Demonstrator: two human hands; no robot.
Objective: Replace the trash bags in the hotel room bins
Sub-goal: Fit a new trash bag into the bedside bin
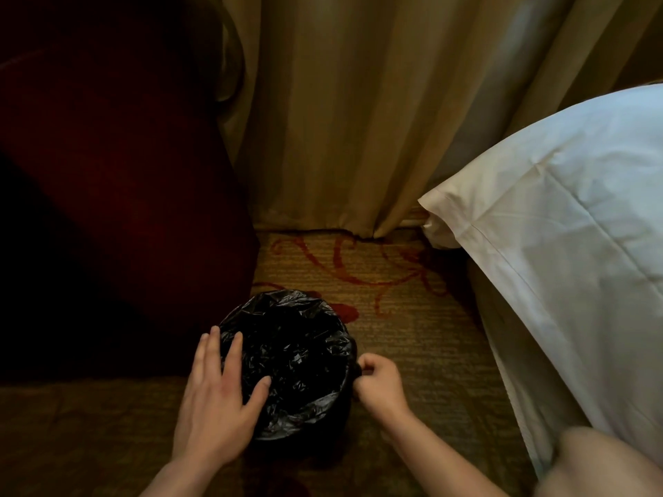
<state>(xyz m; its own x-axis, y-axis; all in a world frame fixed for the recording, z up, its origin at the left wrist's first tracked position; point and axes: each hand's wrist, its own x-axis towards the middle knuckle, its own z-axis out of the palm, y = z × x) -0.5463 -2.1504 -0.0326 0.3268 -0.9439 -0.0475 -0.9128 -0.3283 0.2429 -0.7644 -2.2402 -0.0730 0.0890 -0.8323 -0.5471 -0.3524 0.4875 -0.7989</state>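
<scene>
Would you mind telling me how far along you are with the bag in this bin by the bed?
Done: a black bag lines the bin, its edge folded over the rim. In hand: the left hand lies flat on the bag at the near-left rim while the right hand pinches its edge on the right, seemingly snugging it. Left: finishing that edge; any other bins are out of view.

The single head view looked forward and steeply down, close over the hands and the bin (287, 356) on the carpet (412, 335), facing the curtain (341, 120) beyond.
</scene>
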